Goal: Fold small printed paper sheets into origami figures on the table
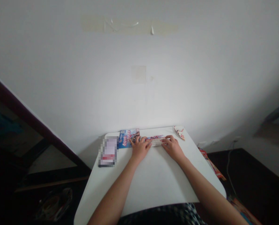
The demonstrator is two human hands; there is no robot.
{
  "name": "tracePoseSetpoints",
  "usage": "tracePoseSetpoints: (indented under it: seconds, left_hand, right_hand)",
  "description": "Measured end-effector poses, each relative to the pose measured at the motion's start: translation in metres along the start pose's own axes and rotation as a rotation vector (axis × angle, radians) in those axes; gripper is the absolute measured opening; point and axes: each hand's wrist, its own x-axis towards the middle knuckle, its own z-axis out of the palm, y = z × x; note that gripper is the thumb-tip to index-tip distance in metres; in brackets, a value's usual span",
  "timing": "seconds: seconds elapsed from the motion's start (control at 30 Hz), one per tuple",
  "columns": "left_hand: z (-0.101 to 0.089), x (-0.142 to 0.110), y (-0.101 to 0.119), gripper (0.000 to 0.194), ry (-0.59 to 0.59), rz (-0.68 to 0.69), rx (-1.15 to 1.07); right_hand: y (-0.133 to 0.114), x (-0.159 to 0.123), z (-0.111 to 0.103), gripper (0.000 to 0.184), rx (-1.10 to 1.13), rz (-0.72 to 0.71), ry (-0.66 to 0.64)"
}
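A narrow folded strip of printed paper [156,142], white with a blue and red upper edge, lies on the white table [158,175] between my two hands. My left hand [139,148] has its thumb and index finger closed at the strip's left end. Its other fingers rest over the blue printed booklet or sheet [125,137] beside it. At the strip's right end, my right hand [174,148] grips with bent fingers and thumb. The fingertips partly cover both ends of the paper.
A pixelated, phone-like flat object [108,151] lies at the table's left edge. A small folded or twisted red-and-white paper piece [179,133] sits at the back right corner. The wall [139,103] stands directly behind. Colourful packaging [212,164] is beyond the right edge.
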Motion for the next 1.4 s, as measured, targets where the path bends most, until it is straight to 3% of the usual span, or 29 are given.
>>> tracePoseSetpoints:
  seconds: [0.87,1.4]
  left_hand:
    - [0.006,0.005,0.001,0.035,0.003,-0.053,0.06]
    - [0.001,0.005,0.005,0.037,-0.024,-0.076,0.075]
  right_hand:
    - [-0.005,-0.001,0.006,0.027,-0.061,0.04,0.017]
    - [0.001,-0.001,0.013,0.027,-0.044,0.061,0.024]
